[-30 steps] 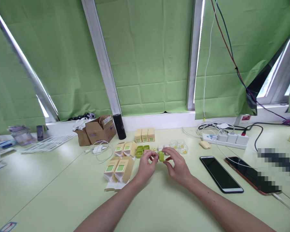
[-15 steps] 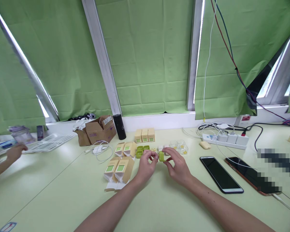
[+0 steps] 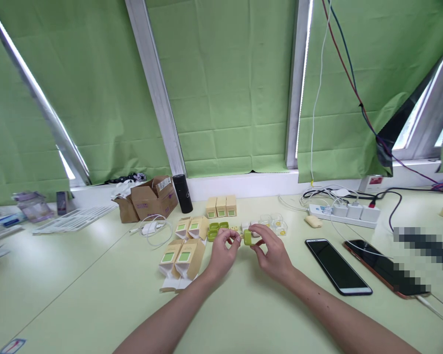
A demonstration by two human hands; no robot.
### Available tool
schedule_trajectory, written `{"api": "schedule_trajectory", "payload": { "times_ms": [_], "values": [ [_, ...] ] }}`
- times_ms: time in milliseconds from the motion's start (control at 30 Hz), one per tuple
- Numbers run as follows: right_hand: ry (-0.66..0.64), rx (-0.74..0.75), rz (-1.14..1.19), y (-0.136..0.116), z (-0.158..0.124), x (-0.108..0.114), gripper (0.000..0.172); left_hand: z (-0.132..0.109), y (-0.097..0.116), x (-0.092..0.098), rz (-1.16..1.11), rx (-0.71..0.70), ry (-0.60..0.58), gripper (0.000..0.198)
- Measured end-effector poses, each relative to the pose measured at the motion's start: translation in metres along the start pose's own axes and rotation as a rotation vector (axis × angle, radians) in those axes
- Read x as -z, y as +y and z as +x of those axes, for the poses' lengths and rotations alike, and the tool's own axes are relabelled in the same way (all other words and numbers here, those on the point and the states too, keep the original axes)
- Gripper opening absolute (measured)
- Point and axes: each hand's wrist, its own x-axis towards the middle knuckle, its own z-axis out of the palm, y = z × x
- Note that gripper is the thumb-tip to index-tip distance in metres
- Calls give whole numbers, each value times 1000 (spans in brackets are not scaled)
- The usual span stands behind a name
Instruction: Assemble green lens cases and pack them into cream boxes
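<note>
Two curled hands (image 3: 223, 251) (image 3: 273, 253) (just apart)

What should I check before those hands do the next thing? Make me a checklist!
1. Small green plastic piece held by the right hand: ok.
2. Something pinched in the left hand: cannot tell, too small.
3. Green square plastic cups near the left hand: ok.
4. Tan cardboard boxes with green labels all in one group: not ok, two groups.
5. Flat black phone apart from the right hand: ok.
</note>
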Motion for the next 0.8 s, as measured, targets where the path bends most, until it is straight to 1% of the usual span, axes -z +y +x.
{"api": "schedule_trajectory", "payload": {
  "times_ms": [167, 367, 467, 567, 667, 800],
  "values": [
    [2, -14, 0, 0, 1, 1, 50, 1, -4, 0, -8, 12, 13, 17],
    [-13, -26, 8, 2, 0, 0, 50, 1, -4, 1, 7, 37, 16, 17],
    [-21, -36, 1, 1, 1, 2, 51, 2, -6, 2, 15, 39, 41, 22],
    [-34, -55, -9, -2, 3, 4, 53, 4, -9, 2, 31, 34, 82, 20],
    [-55, -57, -14, -4, 4, 7, 56, 3, -9, 3, 72, -9, 105, 16],
    [-81, -36, -73, -5, 5, 7, 58, -1, -2, 5, 144, -123, 47, 32]
  ]
}}
